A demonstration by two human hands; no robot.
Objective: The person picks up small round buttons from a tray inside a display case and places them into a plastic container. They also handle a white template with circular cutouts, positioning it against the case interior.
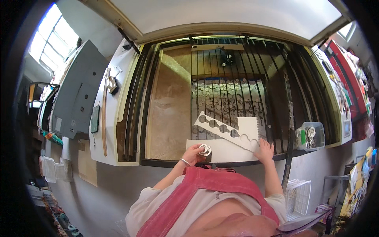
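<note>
- Head view: a large open machine bed (pixel 237 79) fills the middle, with dark metal slats running front to back and its pale lid (pixel 221 15) raised overhead.
- A brown board (pixel 171 114) lies on the left part of the bed; scattered round cut-outs show under the slats behind.
- A white sheet (pixel 229 150) rests on the front edge of the bed, and a white strip with round holes (pixel 225 130) lies slanted across it.
- The left hand (pixel 193 153) is closed around a few white rings (pixel 205 149), held just above the sheet's left end.
- The right hand (pixel 265 150) lies flat, fingers spread, pressing on the strip's right end; it grips nothing.
- A clear plastic tub (pixel 312 136) of small parts sits on the bed's right front corner.
- A white wire basket (pixel 298 195) stands on the grey floor at right; a grey cabinet (pixel 77 94) and a bright window (pixel 53 35) are at left.
</note>
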